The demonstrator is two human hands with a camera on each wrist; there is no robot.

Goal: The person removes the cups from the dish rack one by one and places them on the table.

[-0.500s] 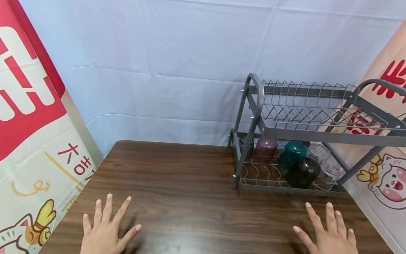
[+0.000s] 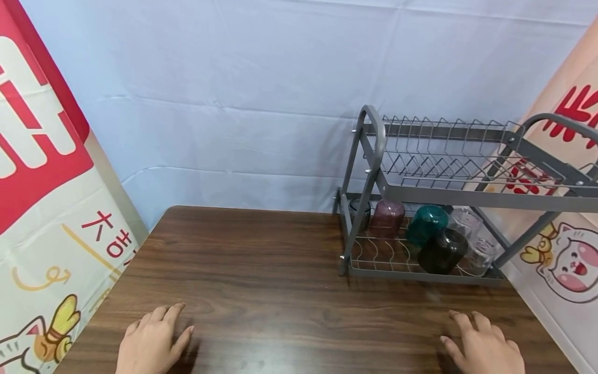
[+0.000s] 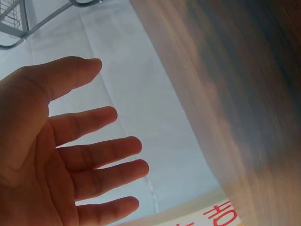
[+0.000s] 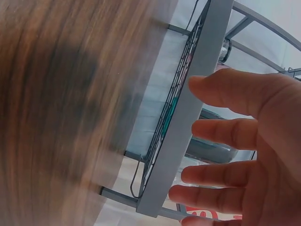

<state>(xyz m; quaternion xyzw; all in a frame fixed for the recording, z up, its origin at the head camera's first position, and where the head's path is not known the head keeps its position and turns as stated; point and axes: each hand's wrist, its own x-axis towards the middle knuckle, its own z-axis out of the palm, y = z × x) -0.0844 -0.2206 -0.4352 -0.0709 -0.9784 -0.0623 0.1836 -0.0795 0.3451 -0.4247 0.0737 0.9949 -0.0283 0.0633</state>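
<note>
My left hand hovers over the near left of the wooden table, palm down, fingers loosely bent and holding nothing. The left wrist view shows its fingers apart from one another. My right hand is over the near right of the table, likewise holding nothing, its fingers relaxed. Beyond it stands a grey two-tier dish rack. On the lower tier sit a pink glass, a teal glass, a dark glass and several clear ones, such as one glass at the right.
The brown table spreads between the hands and the rack. A pale cloth hangs behind it. Printed curtains stand at the left and right. The rack's upper tier is wire slots.
Both hands have gone from spread, straight fingers to loosely bent ones. The head view has shifted slightly. The rack and glasses stay in place.
</note>
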